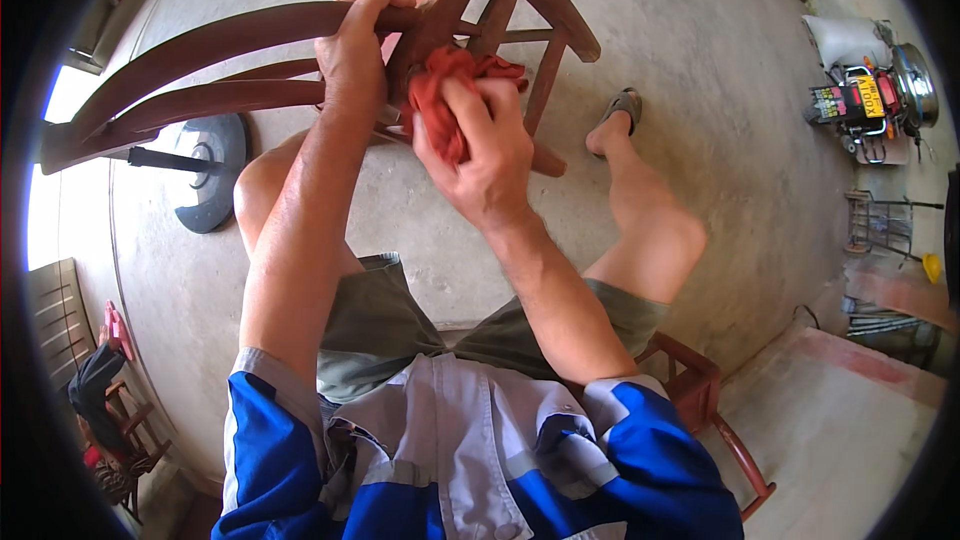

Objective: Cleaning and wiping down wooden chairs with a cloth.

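Note:
A reddish-brown wooden chair (225, 28) lies tipped over in front of me, its curved back pointing left and its legs to the right. My left hand (355, 50) is wrapped round a rail of the chair back, close to the seat. In my right hand (485, 145) is a bunched red cloth (445, 90), pressed against the chair's frame where back and seat meet. My fingers cover part of the cloth, and the cloth hides the wood under it.
A round black base with a pole (215, 175) stands on the concrete floor (700, 60) at left. Another wooden chair (690, 390) is behind me at right. A motorbike (870, 100) and a metal rack (880, 220) stand far right. A person's leg (92, 390) shows at lower left.

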Available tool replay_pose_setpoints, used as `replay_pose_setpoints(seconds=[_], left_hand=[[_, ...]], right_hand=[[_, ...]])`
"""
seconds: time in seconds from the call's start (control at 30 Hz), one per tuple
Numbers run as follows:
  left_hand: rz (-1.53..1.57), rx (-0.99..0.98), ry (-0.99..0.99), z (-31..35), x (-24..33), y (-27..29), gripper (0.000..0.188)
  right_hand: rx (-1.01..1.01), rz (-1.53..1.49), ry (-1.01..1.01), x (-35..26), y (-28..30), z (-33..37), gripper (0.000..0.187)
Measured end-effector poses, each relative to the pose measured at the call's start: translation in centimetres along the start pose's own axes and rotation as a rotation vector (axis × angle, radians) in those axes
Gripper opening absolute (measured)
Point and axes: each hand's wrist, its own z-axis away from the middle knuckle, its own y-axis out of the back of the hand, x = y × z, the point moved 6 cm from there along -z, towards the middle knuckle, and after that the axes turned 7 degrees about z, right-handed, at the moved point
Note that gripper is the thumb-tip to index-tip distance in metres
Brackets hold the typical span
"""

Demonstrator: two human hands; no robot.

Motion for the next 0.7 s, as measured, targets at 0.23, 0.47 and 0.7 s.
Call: replay_pose_setpoints(seconds=[0.23, 0.47, 0.7], left_hand=[[0.039, -0.013, 0.019, -0.6, -0.3, -0.9, 0.016], [0.012, 0.033, 0.019, 0.2, 0.1, 0.1, 0.015], [0.137, -0.058, 0.058, 0.6, 0.7, 1.3, 0.009]], right_hand=[[-0.081, 0.364, -0.233, 13.2, 5.2, 10.5, 0.035], [0.090, -0.181, -1.038, 21.8, 6.2, 14.7, 0.033], [0.173, -0.088, -0.433, 14.8, 7.2, -1.1, 0.034]])
